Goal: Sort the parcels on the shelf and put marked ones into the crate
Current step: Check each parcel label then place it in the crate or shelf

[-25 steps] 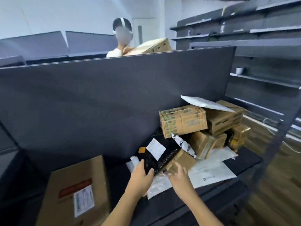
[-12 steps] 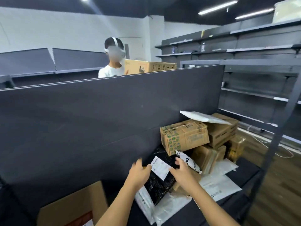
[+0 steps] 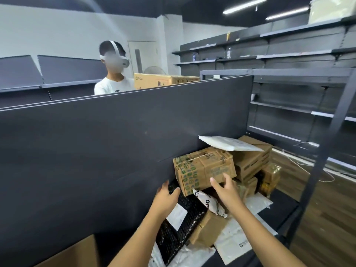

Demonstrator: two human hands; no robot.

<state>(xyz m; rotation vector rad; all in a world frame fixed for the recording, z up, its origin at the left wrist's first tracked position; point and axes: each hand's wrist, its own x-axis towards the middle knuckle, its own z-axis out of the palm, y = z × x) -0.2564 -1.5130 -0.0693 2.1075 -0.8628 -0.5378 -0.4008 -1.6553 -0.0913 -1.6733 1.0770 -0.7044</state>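
A: What is shown of the hands from the head view?

B: Both forearms are stretched forward over the parcel pile. The left hand (image 3: pixel 166 196) is held back-up, fingers spread and relaxed, with the thumb pointed at the lower left corner of the green-taped cardboard box (image 3: pixel 202 166). Nothing is grasped by it.

A: And the right hand?

B: The right hand (image 3: pixel 226 190) is raised before the front face of the same box, with the fingers straight and parted and the thumb out to the left. Nothing is gripped. Whether the fingertips are touching the cardboard cannot be told.

A: Where is that box placed?

B: It is stacked atop the pile on the dark shelf (image 3: pixel 279 207), against the grey back panel (image 3: pixel 96 151). A white padded mailer (image 3: pixel 227 144) is laid over its top right corner and over the plain brown box (image 3: pixel 254 160) beside it. A white poly bag (image 3: pixel 209 204) with black lettering is wedged beneath. A black bubble mailer (image 3: pixel 179 239) with a white label (image 3: pixel 177 216) is lying below the left hand, beside a small brown box (image 3: pixel 209 228). Flat white mailers (image 3: pixel 235 241) are spread underneath.

A: Is anyone else seen?

B: A person in a white shirt (image 3: pixel 109 86) is seen behind the panel, next to a long carton (image 3: pixel 163 80).
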